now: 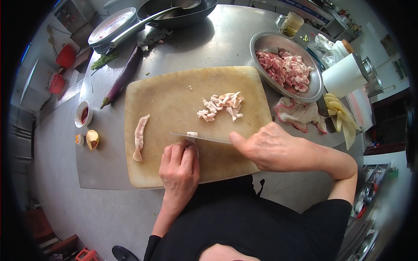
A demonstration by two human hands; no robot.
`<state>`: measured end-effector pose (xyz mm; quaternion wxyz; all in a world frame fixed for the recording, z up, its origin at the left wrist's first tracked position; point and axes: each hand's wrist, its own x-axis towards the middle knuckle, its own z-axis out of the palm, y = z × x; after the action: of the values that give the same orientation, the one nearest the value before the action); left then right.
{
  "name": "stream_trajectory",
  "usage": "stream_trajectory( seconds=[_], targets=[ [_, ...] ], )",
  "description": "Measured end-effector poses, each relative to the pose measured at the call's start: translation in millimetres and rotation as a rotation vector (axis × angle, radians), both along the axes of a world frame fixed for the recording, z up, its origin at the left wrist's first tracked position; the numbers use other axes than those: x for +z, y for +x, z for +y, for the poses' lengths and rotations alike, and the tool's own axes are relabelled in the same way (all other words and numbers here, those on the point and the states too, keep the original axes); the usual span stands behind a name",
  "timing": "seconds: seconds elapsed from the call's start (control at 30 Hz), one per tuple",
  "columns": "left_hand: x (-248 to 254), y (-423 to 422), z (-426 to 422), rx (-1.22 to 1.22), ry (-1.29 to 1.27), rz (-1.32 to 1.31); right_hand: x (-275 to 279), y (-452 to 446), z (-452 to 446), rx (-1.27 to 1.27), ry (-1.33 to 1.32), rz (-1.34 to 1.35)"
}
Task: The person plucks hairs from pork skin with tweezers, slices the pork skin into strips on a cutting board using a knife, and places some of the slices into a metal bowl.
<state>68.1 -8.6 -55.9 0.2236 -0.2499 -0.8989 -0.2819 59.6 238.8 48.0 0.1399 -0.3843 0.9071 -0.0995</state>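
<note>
On the wooden cutting board (165,95), my left hand (180,165) presses a pale strip of meat (192,134) with its fingers curled. My right hand (272,148) grips a knife (204,138), its handle hidden inside the fist. The thin blade points left and lies across the strip, just in front of my left fingertips. Beyond the blade is a loose pile of cut pale pieces (222,104). Another long uncut strip (140,138) lies near the board's left side.
A metal bowl (316,89) of chopped meat stands right of the board, beside a crumpled cloth (296,114). An eggplant (122,82), a small bowl (88,114) and a cut onion (92,139) are left. A wok (196,16) and stacked plates (102,39) stand behind.
</note>
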Motion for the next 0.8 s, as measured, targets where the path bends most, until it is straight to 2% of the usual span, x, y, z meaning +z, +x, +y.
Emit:
stream_trajectory(
  seconds=[0.2, 0.3, 0.37, 0.4, 0.53, 0.6, 0.63, 0.67, 0.73, 0.8],
  targets=[
    [-0.8, -1.4, -2.5, -0.036, -0.014, -0.014, 4.9, -9.5, -18.3, -0.042, 0.063, -0.079],
    [0.5, -1.1, -2.6, -0.037, 0.02, -0.058, -22.9, -36.3, -48.4, 0.018, -0.023, -0.02],
    [0.2, 0.6, -4.9, -0.043, 0.0, -0.073, -41.7, -51.4, -65.3, 0.081, -0.247, 0.153],
    [0.4, 0.8, -6.3, -0.047, -0.015, -0.087, -41.3, -55.6, -65.5, 0.086, -0.253, 0.159],
    [0.2, 2.6, -1.7, -0.056, 0.097, -0.051, -35.7, -66.7, -54.7, 0.05, -0.193, 0.043],
    [-0.9, 5.7, 1.6, 0.031, 0.19, -0.058, -32.1, -66.1, -38.0, -0.069, -0.087, -0.128],
    [-2.0, 6.5, 1.9, 0.039, 0.198, -0.06, -40.4, -61.5, -21.7, -0.062, -0.212, -0.075],
    [-3.3, 6.6, 2.4, 0.072, 0.226, -0.059, -35.5, -54.8, -12.0, -0.055, -0.205, -0.078],
    [-4.0, 7.0, 2.2, 0.11, 0.259, -0.063, -18.8, -37.0, -1.6, -0.185, 0.019, 0.082],
    [-1.8, 6.3, -2.6, 0.082, 0.071, 0.003, -10.0, -20.8, 1.0, -0.206, 0.029, 0.084]
  ],
)
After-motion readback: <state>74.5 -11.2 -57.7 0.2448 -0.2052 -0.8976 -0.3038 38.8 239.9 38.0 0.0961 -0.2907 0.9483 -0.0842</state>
